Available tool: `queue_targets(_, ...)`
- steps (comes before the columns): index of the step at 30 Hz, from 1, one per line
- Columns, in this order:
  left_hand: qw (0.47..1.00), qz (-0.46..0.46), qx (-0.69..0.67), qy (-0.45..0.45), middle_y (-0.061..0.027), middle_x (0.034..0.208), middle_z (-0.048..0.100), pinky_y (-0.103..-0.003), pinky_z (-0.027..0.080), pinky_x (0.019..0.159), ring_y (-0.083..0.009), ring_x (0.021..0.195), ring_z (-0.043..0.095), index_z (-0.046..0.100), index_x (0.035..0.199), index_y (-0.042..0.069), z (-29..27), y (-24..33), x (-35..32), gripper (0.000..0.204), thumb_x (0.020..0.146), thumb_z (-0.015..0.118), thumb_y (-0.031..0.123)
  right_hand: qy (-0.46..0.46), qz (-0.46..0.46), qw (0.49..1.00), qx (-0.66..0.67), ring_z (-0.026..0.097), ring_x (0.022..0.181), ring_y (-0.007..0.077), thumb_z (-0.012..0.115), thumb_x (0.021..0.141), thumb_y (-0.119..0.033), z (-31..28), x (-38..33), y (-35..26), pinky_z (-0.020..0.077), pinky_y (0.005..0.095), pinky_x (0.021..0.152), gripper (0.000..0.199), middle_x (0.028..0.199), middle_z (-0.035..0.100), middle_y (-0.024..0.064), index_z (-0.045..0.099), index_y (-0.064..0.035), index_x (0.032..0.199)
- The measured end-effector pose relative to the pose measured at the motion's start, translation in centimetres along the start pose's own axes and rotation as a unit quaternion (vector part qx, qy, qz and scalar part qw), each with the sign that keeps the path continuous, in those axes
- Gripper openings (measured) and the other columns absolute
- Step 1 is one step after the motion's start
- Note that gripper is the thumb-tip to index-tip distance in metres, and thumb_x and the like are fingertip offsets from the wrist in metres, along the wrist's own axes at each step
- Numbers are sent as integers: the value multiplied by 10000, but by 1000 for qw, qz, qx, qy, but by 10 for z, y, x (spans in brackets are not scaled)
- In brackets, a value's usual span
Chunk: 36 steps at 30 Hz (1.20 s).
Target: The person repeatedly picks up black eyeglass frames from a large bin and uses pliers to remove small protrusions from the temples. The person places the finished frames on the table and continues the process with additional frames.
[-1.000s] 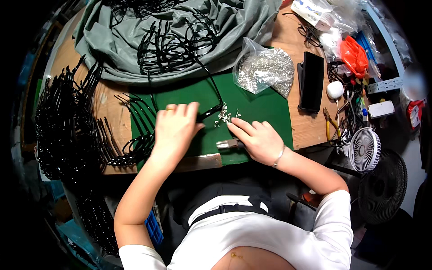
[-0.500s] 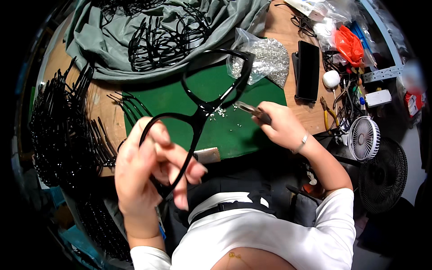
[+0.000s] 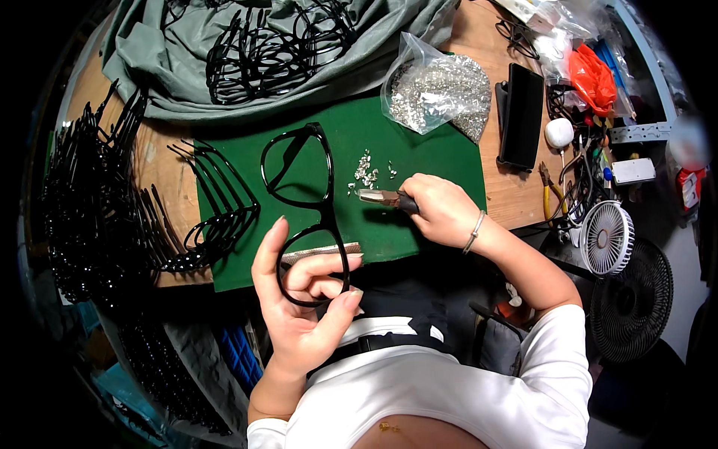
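The left hand (image 3: pixel 299 314) is closed on a black glasses frame (image 3: pixel 307 202), pinching the near lens ring between thumb and fingers; the frame sits over the green mat (image 3: pixel 419 150), in front of the person's body. The right hand (image 3: pixel 441 209) is wrapped tight around small pliers (image 3: pixel 385 198), and the tip touches down by a little pile of tiny silver parts (image 3: pixel 364 173); the two hands are well apart. The frame's long side runs from near the person to far away, one ring close and one ring far; it leans a bit to the left at the top. The grip is only on one ring, so I think the frame could twist or slip; the tiny parts could scatter if the pliers bump the pile.
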<state>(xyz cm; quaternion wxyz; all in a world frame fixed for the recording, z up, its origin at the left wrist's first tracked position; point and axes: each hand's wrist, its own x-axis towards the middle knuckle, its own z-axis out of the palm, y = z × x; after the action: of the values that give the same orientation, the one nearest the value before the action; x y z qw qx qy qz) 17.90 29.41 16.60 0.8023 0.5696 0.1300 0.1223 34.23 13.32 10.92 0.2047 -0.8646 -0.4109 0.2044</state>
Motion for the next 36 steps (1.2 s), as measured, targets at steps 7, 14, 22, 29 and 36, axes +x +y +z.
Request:
queue_targets(7,998,38,-27,-40,-240,1057,507,-270,492,720,-127,732,586,-28,1340,41,-2,-1,11,953,662,633,-72,40,-16,998,-44,541,768,304,588,709,-101,7,-1,-3,434,398,671,141,781,534,130,519,-27,807)
queue_targets(14,982,111,139,-58,-200,1178,468,-235,481,734,-134,804,572,17,1328,32,15,-11,22,886,693,621,-99,55,63,976,200,549,701,266,571,728,-57,-32,-15,-38,435,334,622,114,752,534,127,519,4,810)
queue_targets(22,971,161,176,17,-194,1191,451,-253,487,760,-159,859,553,44,1318,17,37,-23,19,872,677,620,-115,132,20,884,448,478,621,100,622,786,-95,-26,-35,-77,400,226,563,150,734,520,45,517,-10,851)
queue_targets(29,971,146,189,-22,-185,1219,431,-288,490,811,-189,963,529,26,1319,67,32,-11,18,828,726,578,-105,-68,139,772,616,437,668,37,597,826,-220,-48,-30,-80,368,193,599,197,745,502,-25,520,-40,842)
queue_targets(36,997,24,-11,-68,-222,1251,392,-318,520,763,-235,976,551,-6,1318,93,25,9,19,811,761,549,-102,-127,137,736,650,499,655,61,574,836,-267,-58,-27,-93,392,182,549,215,733,521,-6,507,-64,837)
